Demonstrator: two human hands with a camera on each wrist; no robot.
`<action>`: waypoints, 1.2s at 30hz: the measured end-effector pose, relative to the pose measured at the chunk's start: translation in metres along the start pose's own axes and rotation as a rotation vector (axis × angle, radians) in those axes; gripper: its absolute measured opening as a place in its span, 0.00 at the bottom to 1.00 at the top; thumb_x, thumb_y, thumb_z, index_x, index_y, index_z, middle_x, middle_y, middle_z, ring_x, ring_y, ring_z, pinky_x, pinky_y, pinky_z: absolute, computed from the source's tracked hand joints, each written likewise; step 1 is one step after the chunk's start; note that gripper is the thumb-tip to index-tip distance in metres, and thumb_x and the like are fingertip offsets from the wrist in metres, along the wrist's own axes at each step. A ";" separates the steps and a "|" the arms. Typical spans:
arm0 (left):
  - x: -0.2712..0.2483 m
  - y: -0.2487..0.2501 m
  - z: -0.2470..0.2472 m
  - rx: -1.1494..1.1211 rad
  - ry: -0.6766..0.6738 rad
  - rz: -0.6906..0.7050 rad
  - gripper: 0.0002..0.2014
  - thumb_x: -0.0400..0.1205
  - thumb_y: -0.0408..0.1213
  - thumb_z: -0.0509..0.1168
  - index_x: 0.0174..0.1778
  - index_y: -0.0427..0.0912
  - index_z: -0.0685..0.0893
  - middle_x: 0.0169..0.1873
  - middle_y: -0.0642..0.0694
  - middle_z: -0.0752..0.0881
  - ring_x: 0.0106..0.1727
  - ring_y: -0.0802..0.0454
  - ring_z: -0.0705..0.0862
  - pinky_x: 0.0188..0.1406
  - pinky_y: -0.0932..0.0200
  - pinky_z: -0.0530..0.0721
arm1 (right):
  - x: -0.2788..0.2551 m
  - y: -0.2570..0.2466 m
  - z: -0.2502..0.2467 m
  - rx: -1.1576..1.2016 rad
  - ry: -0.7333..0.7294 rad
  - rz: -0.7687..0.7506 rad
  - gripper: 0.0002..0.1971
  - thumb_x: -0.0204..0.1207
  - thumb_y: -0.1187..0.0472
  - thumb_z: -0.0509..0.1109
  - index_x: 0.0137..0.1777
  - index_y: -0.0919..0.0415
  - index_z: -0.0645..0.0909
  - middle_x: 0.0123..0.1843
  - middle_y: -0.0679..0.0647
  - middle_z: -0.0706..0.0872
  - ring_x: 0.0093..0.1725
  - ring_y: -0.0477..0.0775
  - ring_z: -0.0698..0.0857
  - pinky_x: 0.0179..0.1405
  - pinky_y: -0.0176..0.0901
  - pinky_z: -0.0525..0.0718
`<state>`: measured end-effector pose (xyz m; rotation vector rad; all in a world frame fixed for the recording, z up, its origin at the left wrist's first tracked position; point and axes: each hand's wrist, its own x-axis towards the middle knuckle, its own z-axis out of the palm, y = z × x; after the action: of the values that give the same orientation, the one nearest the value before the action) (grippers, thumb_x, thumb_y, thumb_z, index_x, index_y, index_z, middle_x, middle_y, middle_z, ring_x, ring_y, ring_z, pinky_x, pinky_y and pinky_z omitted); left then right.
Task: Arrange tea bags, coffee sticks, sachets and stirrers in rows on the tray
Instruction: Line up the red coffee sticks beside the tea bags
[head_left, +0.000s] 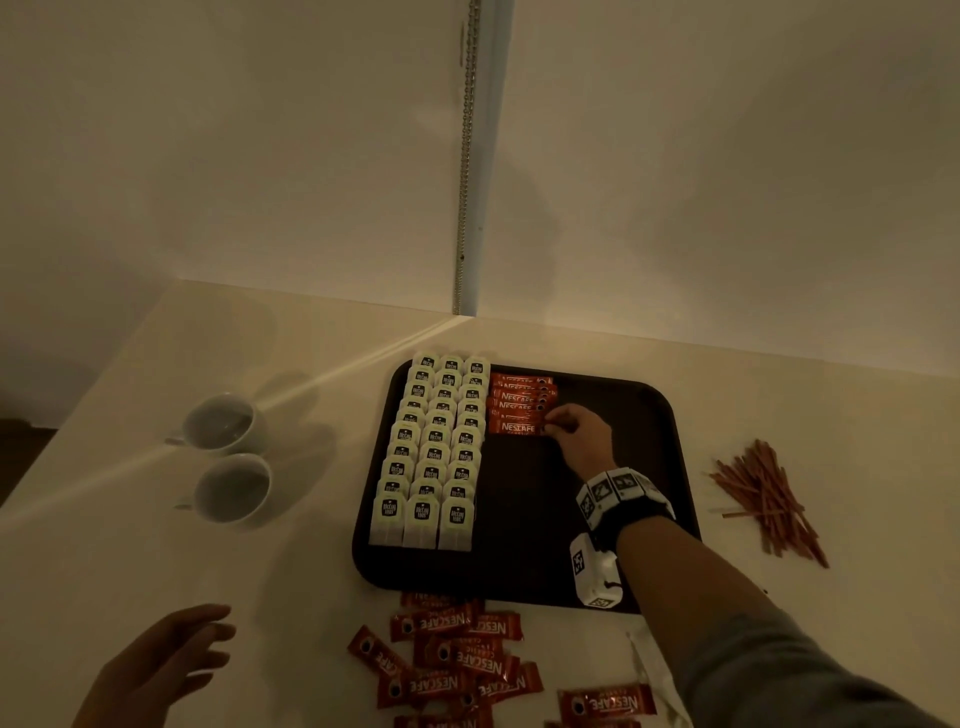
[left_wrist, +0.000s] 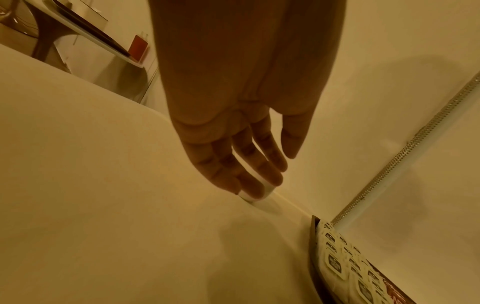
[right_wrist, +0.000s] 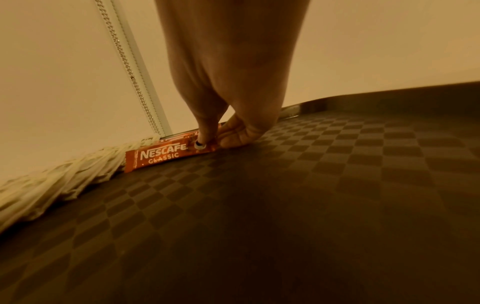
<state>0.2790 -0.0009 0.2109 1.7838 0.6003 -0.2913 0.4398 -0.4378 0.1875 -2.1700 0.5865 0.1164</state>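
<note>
You are partway through the coffee-stick row: your right hand (head_left: 576, 434) pinches the right end of a coffee stick (right_wrist: 158, 156) between thumb and curled fingers, setting it flat on the tray (head_left: 649, 410) at the near end of the short row of coffee sticks (head_left: 522, 397) already lying there, just right of the tea bags (head_left: 434, 457). The stick's long axis runs left to right across the tray, its left end close against the tea bags and its printed name reading upright from your side. Your left hand (head_left: 161, 665) hovers over the table near you on the left, fingers loosely spread, holding nothing. Next, I judge, you should let go once the stick sits parallel to the one beyond it, then fetch another from the loose pile of sticks (head_left: 457, 660) off the tray's near edge. The stirrers (head_left: 763, 493) lie heaped on the table to the right, not yet arranged.
</note>
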 end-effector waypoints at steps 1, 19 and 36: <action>0.000 -0.001 -0.001 0.002 0.004 0.002 0.09 0.83 0.26 0.61 0.47 0.38 0.87 0.42 0.37 0.90 0.45 0.34 0.85 0.48 0.46 0.79 | -0.001 0.000 0.000 -0.001 0.002 0.005 0.08 0.75 0.67 0.70 0.53 0.59 0.82 0.55 0.52 0.83 0.53 0.43 0.77 0.57 0.35 0.73; -0.033 0.006 -0.006 -0.008 -0.022 0.029 0.10 0.85 0.28 0.58 0.52 0.37 0.85 0.42 0.40 0.89 0.41 0.43 0.87 0.41 0.55 0.83 | -0.074 -0.022 -0.002 -0.103 -0.278 -0.348 0.13 0.73 0.56 0.74 0.56 0.54 0.78 0.55 0.46 0.78 0.51 0.40 0.77 0.50 0.30 0.76; -0.055 -0.044 -0.021 -0.006 -0.074 0.004 0.09 0.85 0.31 0.59 0.50 0.43 0.85 0.44 0.42 0.89 0.47 0.40 0.86 0.47 0.49 0.81 | -0.240 0.027 0.069 -0.998 -0.827 -0.692 0.57 0.67 0.26 0.62 0.80 0.49 0.28 0.83 0.54 0.30 0.75 0.54 0.24 0.69 0.61 0.23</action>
<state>0.2070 0.0140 0.2082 1.7600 0.5441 -0.3505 0.2236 -0.3098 0.1930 -2.7754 -0.8771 1.0309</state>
